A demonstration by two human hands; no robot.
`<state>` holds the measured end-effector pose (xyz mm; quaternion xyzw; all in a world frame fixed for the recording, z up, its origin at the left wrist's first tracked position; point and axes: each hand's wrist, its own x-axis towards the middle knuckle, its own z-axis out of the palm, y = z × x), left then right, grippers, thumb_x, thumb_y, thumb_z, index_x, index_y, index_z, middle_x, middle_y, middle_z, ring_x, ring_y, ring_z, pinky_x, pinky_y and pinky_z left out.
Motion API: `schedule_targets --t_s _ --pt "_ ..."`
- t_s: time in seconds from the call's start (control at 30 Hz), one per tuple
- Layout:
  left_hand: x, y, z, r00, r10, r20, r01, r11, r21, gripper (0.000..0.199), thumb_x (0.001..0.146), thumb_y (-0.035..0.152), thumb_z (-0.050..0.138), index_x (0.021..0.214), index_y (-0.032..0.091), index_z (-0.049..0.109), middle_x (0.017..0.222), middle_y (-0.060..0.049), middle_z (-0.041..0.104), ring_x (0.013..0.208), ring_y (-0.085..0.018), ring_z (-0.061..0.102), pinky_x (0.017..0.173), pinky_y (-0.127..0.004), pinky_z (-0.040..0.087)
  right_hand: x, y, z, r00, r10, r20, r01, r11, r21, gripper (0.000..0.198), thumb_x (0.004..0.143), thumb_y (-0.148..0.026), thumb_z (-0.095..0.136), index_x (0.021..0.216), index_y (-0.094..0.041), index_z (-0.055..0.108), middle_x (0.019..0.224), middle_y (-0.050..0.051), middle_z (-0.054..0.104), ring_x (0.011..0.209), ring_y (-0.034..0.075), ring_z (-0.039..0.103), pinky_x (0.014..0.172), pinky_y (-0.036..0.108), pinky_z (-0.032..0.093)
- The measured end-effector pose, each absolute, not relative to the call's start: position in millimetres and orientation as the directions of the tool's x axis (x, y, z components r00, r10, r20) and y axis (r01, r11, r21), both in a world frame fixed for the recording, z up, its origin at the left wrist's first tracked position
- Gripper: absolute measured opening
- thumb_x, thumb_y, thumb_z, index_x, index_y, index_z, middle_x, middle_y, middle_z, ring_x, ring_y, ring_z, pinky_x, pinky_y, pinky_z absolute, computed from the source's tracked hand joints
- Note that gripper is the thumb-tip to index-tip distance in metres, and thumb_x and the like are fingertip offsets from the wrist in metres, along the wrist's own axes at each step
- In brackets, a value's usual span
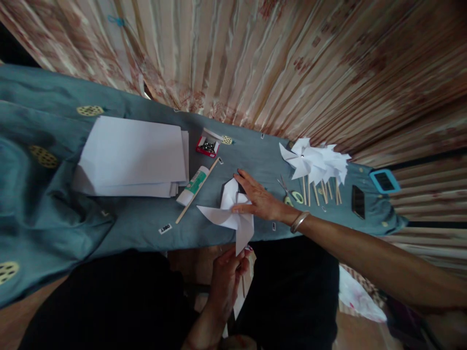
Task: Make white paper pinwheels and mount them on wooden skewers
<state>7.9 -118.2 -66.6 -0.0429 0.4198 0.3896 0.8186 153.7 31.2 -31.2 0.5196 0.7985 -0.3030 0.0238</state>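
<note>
A white paper pinwheel (233,214) lies at the near edge of the cloth-covered table, its pointed blades fanned out. Over its right side rests my right hand (260,198), fingers and thumb stretched apart, the thumb on the paper near the centre. My left hand (226,274) is below the table edge, its fingers closed at the tip of the lowest blade. To the left lie a thin wooden stick (197,192) and a glue stick (193,185) with a green label. Beyond them stands a small open red box (207,146) of shiny metal pins.
A stack of white paper (134,155) is on the left. At right are green-handled scissors (290,192), several finished pinwheels (314,160) on sticks, a dark phone (358,201) and a blue-framed object (385,181). A pleated curtain (233,58) hangs behind the table.
</note>
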Motion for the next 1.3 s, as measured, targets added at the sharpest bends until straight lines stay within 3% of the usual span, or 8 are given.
schedule_targets --t_s 0.13,0.43,0.9,1.07,1.3 --pt "8.5 -117.4 -65.3 0.345 0.61 -0.714 -0.68 0.687 0.258 0.021 0.055 0.027 0.082 0.069 0.014 0.076 0.065 -0.004 0.063 0.052 -0.007 0.041 0.048 -0.021 0.029 152.9 31.1 -30.3 -0.451 0.814 -0.365 0.851 0.268 -0.452 0.107 0.076 -0.074 0.056 0.153 -0.012 0.015 0.162 0.02 0.007 0.15 0.032 0.005 0.12 0.053 0.014" --pt "7.9 -120.6 -69.8 0.371 0.612 -0.698 -0.669 0.698 0.256 0.018 0.061 0.025 0.079 0.076 0.015 0.077 0.07 -0.004 0.064 0.053 -0.007 0.043 0.049 -0.021 0.032 157.1 31.3 -35.3 -0.475 0.813 -0.337 0.835 0.294 -0.466 0.106 0.076 -0.076 0.053 0.154 -0.015 0.015 0.162 0.018 0.007 0.15 0.032 0.005 0.12 0.052 0.013" --pt "10.1 -118.4 -68.3 0.367 0.615 -0.698 -0.7 0.677 0.229 0.025 0.053 0.028 0.083 0.073 0.014 0.076 0.067 -0.002 0.064 0.051 -0.005 0.044 0.049 -0.019 0.033 155.7 31.0 -35.1 -0.467 0.815 -0.343 0.84 0.288 -0.459 0.108 0.076 -0.076 0.052 0.152 -0.009 0.017 0.16 0.025 0.006 0.15 0.033 0.005 0.119 0.054 0.015" --pt "9.5 -117.5 -67.5 0.374 0.608 -0.7 -0.695 0.684 0.223 0.026 0.052 0.029 0.085 0.072 0.014 0.076 0.067 -0.002 0.064 0.051 -0.005 0.045 0.049 -0.019 0.034 156.9 30.7 -36.7 -0.477 0.825 -0.305 0.823 0.296 -0.485 0.104 0.077 -0.073 0.056 0.153 -0.016 0.016 0.161 0.02 0.009 0.149 0.033 0.007 0.119 0.055 0.015" --pt "8.4 -115.9 -66.6 0.376 0.593 -0.712 -0.687 0.694 0.215 0.029 0.051 0.029 0.086 0.073 0.013 0.075 0.065 -0.002 0.064 0.051 -0.005 0.045 0.049 -0.019 0.032 157.5 31.7 -37.2 -0.477 0.819 -0.319 0.827 0.295 -0.479 0.106 0.076 -0.073 0.057 0.153 -0.013 0.016 0.161 0.021 0.008 0.149 0.033 0.006 0.12 0.052 0.015"
